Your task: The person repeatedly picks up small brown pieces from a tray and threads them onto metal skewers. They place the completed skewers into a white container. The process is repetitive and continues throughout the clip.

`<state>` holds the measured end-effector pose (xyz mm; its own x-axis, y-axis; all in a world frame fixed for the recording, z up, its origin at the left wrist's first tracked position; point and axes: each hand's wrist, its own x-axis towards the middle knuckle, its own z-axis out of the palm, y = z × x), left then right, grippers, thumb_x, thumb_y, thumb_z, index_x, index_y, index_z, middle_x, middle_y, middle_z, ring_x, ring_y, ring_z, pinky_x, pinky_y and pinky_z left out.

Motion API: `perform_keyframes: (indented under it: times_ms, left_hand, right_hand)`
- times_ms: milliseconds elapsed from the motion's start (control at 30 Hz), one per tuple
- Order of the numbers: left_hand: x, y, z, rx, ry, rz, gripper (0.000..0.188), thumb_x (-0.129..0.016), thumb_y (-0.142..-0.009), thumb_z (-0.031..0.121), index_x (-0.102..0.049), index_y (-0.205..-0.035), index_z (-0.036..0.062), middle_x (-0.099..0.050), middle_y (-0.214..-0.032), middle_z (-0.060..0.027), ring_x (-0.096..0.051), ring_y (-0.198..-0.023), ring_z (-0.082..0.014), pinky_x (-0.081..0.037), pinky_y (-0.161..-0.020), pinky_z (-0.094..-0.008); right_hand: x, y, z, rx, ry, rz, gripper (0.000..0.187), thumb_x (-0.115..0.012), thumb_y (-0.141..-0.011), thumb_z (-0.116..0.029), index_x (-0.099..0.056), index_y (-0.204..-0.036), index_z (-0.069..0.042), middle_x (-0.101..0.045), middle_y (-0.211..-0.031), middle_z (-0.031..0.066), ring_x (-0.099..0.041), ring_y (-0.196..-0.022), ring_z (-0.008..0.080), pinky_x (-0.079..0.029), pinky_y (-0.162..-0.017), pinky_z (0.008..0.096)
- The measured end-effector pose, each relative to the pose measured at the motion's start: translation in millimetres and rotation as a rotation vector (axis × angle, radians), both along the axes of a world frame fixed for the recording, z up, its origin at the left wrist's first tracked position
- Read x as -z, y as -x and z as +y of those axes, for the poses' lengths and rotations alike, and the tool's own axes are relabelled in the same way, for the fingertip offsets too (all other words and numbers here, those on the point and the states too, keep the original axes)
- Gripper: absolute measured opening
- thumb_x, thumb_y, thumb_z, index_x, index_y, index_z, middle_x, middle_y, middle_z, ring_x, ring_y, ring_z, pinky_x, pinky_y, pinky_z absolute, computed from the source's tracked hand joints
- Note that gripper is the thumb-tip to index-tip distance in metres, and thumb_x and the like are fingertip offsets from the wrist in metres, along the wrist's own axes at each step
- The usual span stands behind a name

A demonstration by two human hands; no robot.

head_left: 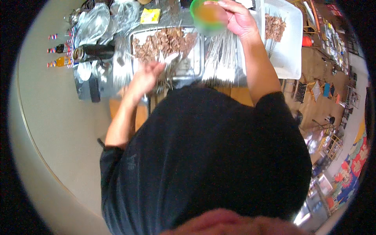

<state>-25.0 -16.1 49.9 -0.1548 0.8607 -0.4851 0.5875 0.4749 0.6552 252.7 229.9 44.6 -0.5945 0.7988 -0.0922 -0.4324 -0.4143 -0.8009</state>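
Sliced brown meat (164, 42) is heaped in a metal tray (200, 58) at the middle of the table. My left hand (147, 76), blurred, is closed at the tray's near-left side. From its fingers a white blade-shaped utensil (171, 58) points over the meat; its exact kind is unclear. Thin skewers (165, 78) lie below it at the tray's near edge. At the far side, right of the tray, my right hand (242, 20) grips the edge of a green bowl (195, 11). Something orange-brown and smeared shows inside the bowl.
Metal skewers (221, 58) lie right of the tray, and more skewers (122, 62) left of it. A white bin (288, 58) at the right holds skewered meat (275, 28). Plastic bags (94, 24), a dark jar (94, 52), bottles (62, 62) and a yellow packet (150, 16) crowd the left.
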Motion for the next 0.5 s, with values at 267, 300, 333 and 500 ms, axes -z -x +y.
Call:
perform_keyframes:
  times_ms: [267,300,333,500]
  left_hand:
    - [-44.3,-16.2,43.1,-0.011,0.028,-0.564,0.031,-0.067,-0.096,0.029,-0.069,-0.075,0.0070,-0.052,-0.062,0.0062,-0.040,-0.058,-0.0059,-0.029,-0.056,-0.0248]
    - [-55.1,-25.1,45.7,-0.040,0.027,-0.561,0.030,-0.066,-0.097,0.026,-0.068,-0.073,0.0076,-0.052,-0.062,0.0056,-0.040,-0.059,-0.0060,-0.028,-0.057,-0.0243]
    - [-59.1,-26.3,46.0,-0.002,0.043,-0.573,0.030,-0.066,-0.097,0.026,-0.069,-0.073,0.0075,-0.052,-0.062,0.0055,-0.040,-0.059,-0.0060,-0.028,-0.057,-0.0243]
    - [-50.4,-28.3,65.9,0.173,0.017,-0.628,0.032,-0.063,-0.101,0.028,-0.071,-0.079,0.0066,-0.059,-0.066,0.0032,-0.047,-0.061,-0.0062,-0.035,-0.058,-0.0232]
  right_hand:
    - [-93.1,8.3,-91.6,-0.322,-0.574,-0.576,0.042,-0.071,-0.092,-0.012,-0.067,-0.133,-0.011,-0.075,-0.091,0.0055,-0.066,-0.064,0.0084,-0.053,-0.061,0.0236]
    - [-77.6,11.1,-97.3,-0.337,-0.537,-0.590,0.045,-0.075,-0.090,-0.011,-0.066,-0.133,-0.008,-0.076,-0.096,0.0069,-0.071,-0.072,0.0099,-0.057,-0.067,0.0253]
    - [-73.8,14.3,-104.5,-0.346,-0.584,-0.641,0.044,-0.075,-0.090,-0.012,-0.066,-0.132,-0.005,-0.076,-0.097,0.0068,-0.072,-0.074,0.0116,-0.058,-0.068,0.0267]
    - [-6.5,12.6,-145.7,-0.204,-0.466,-0.501,0.022,-0.067,-0.096,-0.011,-0.071,-0.113,0.001,-0.076,-0.094,0.0097,-0.073,-0.079,0.0130,-0.059,-0.070,0.0294]
